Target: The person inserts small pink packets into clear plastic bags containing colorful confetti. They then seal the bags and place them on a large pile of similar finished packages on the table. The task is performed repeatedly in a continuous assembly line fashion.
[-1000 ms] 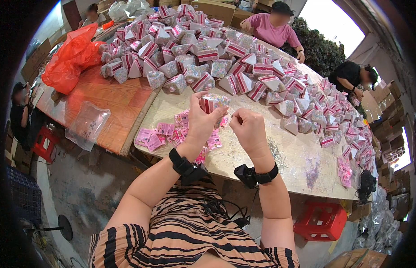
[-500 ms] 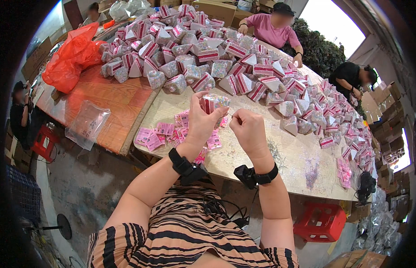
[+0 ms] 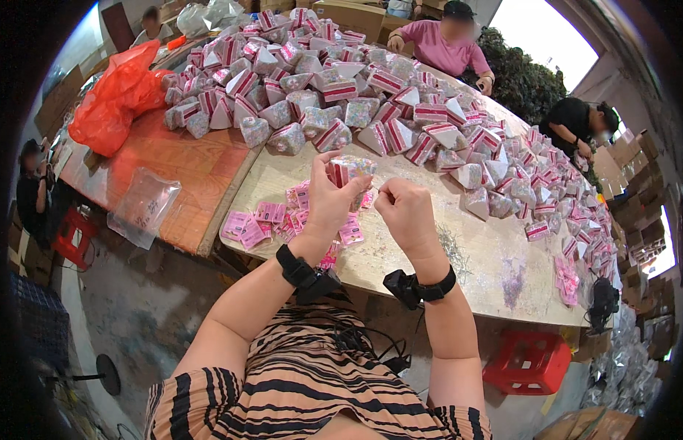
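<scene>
My left hand (image 3: 328, 192) grips a toy cake slice (image 3: 354, 168) with pink and white layers and a speckled, pastel-coloured side. Close by on its right, my right hand (image 3: 406, 211) is closed in a pinch, its knuckles raised; whatever the fingertips hold, if anything, is hidden or too small to name. A small gap separates the right fingers from the slice. Below and beside the left hand, pink cards (image 3: 269, 212) lie scattered on the pale tabletop (image 3: 400, 275). Beyond both hands rises a large heap of similar cake slices (image 3: 301, 103).
A red plastic bag (image 3: 110, 110) and a clear bag (image 3: 145, 207) lie on the brown tabletop at left. Pink packets (image 3: 565, 282) sit at the right edge. Red stools (image 3: 527, 363) stand below. Co-workers (image 3: 448, 44) are around the table, one in pink across the heap.
My hands and the slice stay almost in place, with only a slight shift. Across the table, the co-worker in pink has moved their hands a little.
</scene>
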Motion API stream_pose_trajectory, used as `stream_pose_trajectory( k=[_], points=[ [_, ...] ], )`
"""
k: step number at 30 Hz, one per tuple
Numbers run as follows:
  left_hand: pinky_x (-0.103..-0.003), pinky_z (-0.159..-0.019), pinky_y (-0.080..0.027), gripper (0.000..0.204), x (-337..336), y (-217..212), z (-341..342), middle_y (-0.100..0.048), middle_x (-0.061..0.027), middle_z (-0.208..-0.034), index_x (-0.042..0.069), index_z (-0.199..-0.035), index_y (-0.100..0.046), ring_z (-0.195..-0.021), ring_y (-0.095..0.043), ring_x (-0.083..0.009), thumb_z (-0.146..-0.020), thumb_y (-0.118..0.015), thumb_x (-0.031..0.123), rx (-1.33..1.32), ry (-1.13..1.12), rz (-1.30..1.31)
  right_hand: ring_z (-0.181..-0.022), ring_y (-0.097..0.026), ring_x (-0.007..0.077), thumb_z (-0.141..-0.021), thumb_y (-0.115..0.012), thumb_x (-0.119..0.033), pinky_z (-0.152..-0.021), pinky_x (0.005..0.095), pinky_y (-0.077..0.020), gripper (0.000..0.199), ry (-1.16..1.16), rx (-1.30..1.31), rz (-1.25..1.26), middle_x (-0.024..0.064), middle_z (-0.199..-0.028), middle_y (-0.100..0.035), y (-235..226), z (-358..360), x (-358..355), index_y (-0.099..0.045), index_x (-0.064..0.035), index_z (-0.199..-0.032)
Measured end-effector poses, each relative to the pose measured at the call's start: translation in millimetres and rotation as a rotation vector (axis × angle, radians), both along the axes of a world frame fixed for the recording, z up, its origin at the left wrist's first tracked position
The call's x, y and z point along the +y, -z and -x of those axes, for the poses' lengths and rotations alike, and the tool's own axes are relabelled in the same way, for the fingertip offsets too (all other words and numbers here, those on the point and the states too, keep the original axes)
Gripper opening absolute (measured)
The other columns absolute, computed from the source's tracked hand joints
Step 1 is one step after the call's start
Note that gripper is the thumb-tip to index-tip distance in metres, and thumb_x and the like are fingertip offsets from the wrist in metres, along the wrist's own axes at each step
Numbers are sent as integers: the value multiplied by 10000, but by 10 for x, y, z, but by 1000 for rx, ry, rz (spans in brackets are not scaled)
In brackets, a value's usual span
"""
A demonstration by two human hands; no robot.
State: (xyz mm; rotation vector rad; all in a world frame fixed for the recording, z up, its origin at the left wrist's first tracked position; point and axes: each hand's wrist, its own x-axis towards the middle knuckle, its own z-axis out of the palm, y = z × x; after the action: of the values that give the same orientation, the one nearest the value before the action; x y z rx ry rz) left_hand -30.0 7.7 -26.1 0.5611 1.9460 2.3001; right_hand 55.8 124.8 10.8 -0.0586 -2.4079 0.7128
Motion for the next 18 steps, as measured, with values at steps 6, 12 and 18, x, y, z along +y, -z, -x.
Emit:
stream_pose_trajectory(
  k=[6, 12, 18],
  points=[
    [-230, -651, -468, 626, 8, 16, 19, -527, -27, -891, 7, -1212, -423, -754, -521, -91, -742, -813, 140, -12, 22, -55, -682, -596, 378, -755, -619, -94, -625, 443, -465, 134, -9, -26, 11, 198, -694, -589, -12, -6, 5, -576, 21, -701],
    [-256, -686, -510, 608, 26, 96, 61, -576, -75, -961, 4, -1239, -395, -825, -604, -123, -779, -778, 111, -169, 128, -193, -602, -586, 312, -741, -614, -57, -576, 378, -448, 106, -13, 25, -20, 178, -650, -572, 20, 14, 7, -577, 37, -711],
    [-275, -689, -528, 583, -23, 11, 9, -587, -95, -991, -8, -1257, -368, -840, -623, -143, -814, -738, 74, -296, 179, -236, -633, -585, 342, -738, -618, -59, -590, 400, -448, 110, -16, 64, -30, 182, -666, -575, 23, 7, -17, -571, 34, -702]
  ],
)
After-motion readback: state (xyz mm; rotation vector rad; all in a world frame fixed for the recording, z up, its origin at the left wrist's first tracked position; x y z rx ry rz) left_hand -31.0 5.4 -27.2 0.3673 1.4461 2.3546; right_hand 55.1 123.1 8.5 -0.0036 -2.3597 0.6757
